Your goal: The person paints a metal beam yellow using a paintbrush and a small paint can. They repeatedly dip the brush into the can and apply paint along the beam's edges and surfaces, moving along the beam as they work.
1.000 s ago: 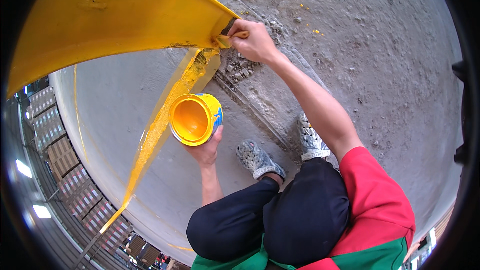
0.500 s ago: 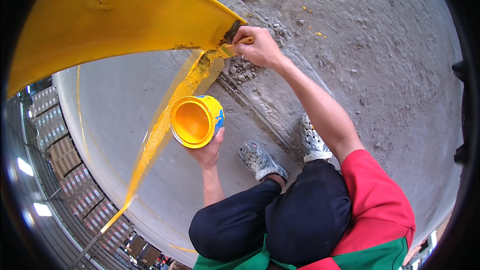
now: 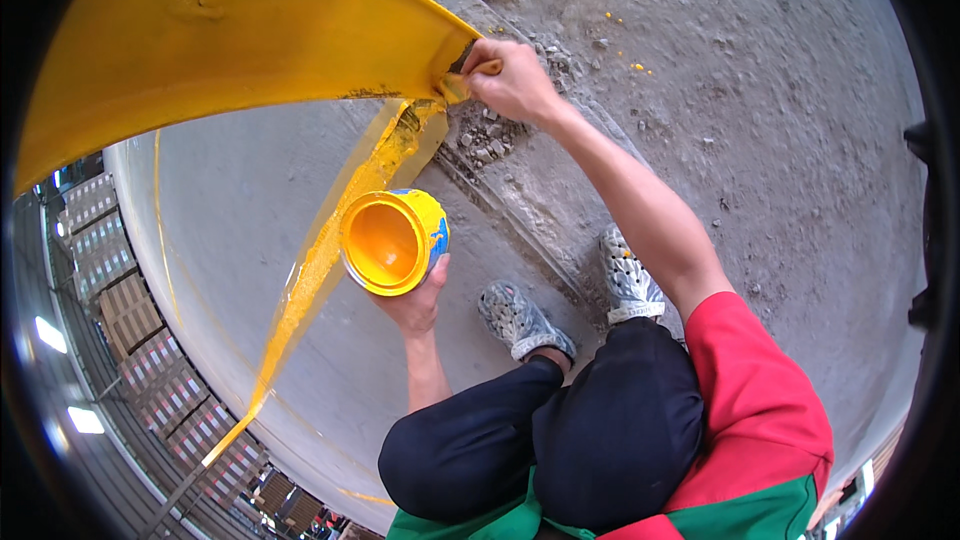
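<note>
A: What is the left hand [image 3: 418, 305] doing?
B: It is wrapped around the yellow paint can [image 3: 436, 230], gripping it from the five o'clock side. The can's mouth faces up toward the head, showing orange-yellow paint inside.

A: And the right hand [image 3: 512, 82]?
B: Closed on the handle of a paintbrush [image 3: 455, 89], which sits near one o'clock from the can. Its yellow bristles are at the corner of a large yellow panel [image 3: 250, 30], beside a dark patch; I can't tell how firmly they press.

A: Where is that panel?
B: Toward eleven o'clock from the can.

A: Anything on the floor [image 3: 700, 200]?
B: A yellow stripe [image 3: 320, 250] running from one o'clock down to seven, passing the can's nine o'clock side. Rubble [image 3: 490, 145] lies just past six o'clock from the right hand, and a patterned clog [image 3: 520, 320] at four from the can.
</note>
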### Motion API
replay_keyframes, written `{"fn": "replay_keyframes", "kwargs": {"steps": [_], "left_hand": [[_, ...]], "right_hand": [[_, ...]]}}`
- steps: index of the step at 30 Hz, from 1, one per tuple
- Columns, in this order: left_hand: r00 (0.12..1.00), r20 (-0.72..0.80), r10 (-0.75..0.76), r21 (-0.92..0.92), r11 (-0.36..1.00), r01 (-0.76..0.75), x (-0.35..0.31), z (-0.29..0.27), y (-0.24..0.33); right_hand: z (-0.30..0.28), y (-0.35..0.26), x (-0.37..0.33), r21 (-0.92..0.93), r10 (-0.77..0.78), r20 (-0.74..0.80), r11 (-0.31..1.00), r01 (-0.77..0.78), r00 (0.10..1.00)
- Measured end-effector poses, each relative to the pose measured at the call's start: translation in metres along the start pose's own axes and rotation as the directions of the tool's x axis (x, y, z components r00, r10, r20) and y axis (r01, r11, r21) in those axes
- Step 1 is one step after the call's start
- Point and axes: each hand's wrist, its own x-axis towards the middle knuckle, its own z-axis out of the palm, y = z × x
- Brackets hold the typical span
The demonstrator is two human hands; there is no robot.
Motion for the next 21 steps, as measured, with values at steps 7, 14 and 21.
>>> {"fn": "replay_keyframes", "kwargs": {"steps": [7, 14, 21], "left_hand": [[1.0, 0.0, -0.017, -0.058, 0.998, 0.017, 0.0, 0.0, 0.0], [0.999, 0.015, -0.029, -0.025, 0.999, 0.029, 0.002, -0.002, -0.002], [0.999, 0.032, 0.015, 0.031, 0.999, -0.016, 0.001, -0.009, -0.003]], "right_hand": [[0.011, -0.059, -0.022, 0.365, 0.008, -0.046, 0.931, 0.009, 0.999], [-0.003, -0.095, -0.033, 0.676, -0.104, -0.015, 0.731, 0.087, 0.994], [0.019, -0.011, -0.031, 0.294, 0.105, -0.091, 0.953, -0.074, 0.99]]}}
